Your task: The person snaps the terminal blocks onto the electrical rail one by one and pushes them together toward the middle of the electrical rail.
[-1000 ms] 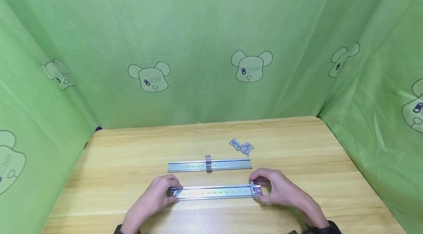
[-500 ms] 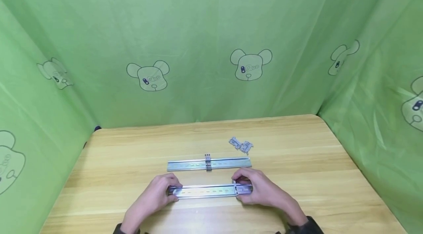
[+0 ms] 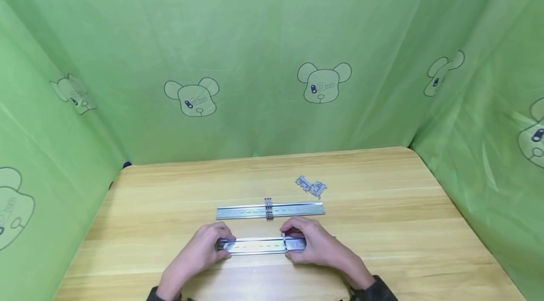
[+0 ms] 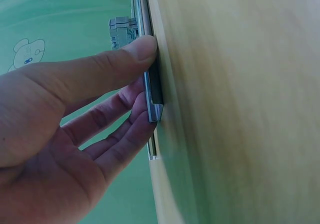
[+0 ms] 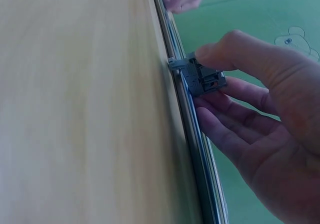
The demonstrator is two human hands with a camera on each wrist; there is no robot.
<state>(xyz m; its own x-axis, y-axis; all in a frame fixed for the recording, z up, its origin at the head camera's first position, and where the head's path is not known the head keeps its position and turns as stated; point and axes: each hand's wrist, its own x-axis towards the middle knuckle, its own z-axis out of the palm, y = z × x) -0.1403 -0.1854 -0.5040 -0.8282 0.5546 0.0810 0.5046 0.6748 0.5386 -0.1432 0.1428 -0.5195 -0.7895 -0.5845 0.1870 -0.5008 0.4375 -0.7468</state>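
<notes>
A metal rail (image 3: 255,246) lies across the near part of the wooden table (image 3: 161,197). My left hand (image 3: 220,244) pinches its left end, thumb on the near edge and fingers on the far edge, as the left wrist view shows at the rail's end (image 4: 154,91). Thumb and fingers of my right hand (image 3: 291,243) pinch a small grey clip (image 5: 202,77) that sits on this rail (image 5: 192,129), a little right of its middle. The rail's right part is hidden under that hand.
A second rail (image 3: 242,211) lies parallel just beyond, with a clip (image 3: 268,208) on its middle. A couple of loose grey clips (image 3: 311,187) lie farther back to the right. Green cloth with bear prints (image 3: 323,83) walls in three sides.
My right hand has slid the clip leftwards along the near rail, from its right end to near the middle. The left hand and the far rail have stayed put.
</notes>
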